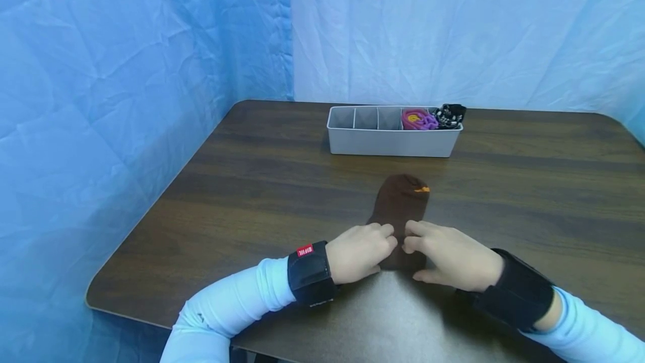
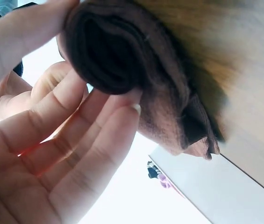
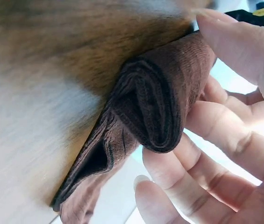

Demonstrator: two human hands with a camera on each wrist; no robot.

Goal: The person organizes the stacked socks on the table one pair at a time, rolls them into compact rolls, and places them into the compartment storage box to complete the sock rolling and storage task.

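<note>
A brown sock [image 1: 400,203] with a small orange mark lies lengthwise on the table, its near part rolled up. My left hand [image 1: 360,254] grips the left end of the roll, thumb on the near side and fingertips on the far side. From the right, my right hand [image 1: 450,256] holds the other end between thumb and curled fingers. Coiled layers of the brown sock [image 2: 148,51] show end-on in the left wrist view. In the right wrist view the rolled brown sock [image 3: 188,65] sits close over the table, with the flat part trailing away beneath it.
A grey divided box [image 1: 393,143] stands beyond the sock near the table's back edge. A rolled purple item [image 1: 425,121] and a black-and-white patterned bundle [image 1: 449,116] fill its right compartments. Blue-white sheets [image 1: 151,43] hang around the dark wooden table [image 1: 242,195].
</note>
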